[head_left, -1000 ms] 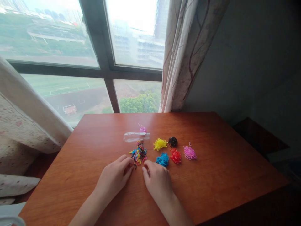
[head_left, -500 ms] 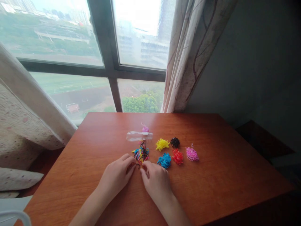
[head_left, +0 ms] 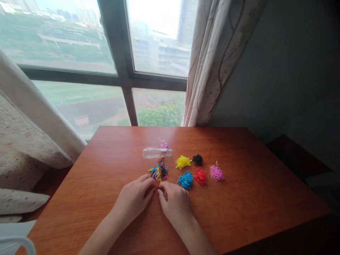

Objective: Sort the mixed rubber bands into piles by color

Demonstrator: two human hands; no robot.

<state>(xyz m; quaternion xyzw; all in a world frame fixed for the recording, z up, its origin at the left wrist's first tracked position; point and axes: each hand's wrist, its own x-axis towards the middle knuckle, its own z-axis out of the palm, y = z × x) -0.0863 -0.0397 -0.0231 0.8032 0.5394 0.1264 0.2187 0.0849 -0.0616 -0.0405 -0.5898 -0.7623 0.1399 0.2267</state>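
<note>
My left hand (head_left: pixel 137 194) and my right hand (head_left: pixel 175 199) meet fingertip to fingertip just in front of a mixed pile of coloured rubber bands (head_left: pixel 159 172). Both are pinched closed on a small dark rubber band (head_left: pixel 157 187), of which only a sliver shows between them. To the right of the mixed pile lie sorted heaps: yellow rubber bands (head_left: pixel 183 162), black rubber bands (head_left: pixel 197 160), blue rubber bands (head_left: pixel 186 180), red rubber bands (head_left: pixel 200 176) and pink rubber bands (head_left: pixel 217 173).
Behind the mixed pile, a clear plastic bottle-like container (head_left: pixel 154 153) lies on its side, with a pink lid-like piece (head_left: pixel 164 145) beside it. The wooden table (head_left: pixel 252 198) reaches back to the window. Curtains (head_left: pixel 205 63) hang at both sides.
My left hand has shifted slightly to the right, closing the small gap between the two hands. Less of the dark rubber band shows now. The heaps have stayed put.
</note>
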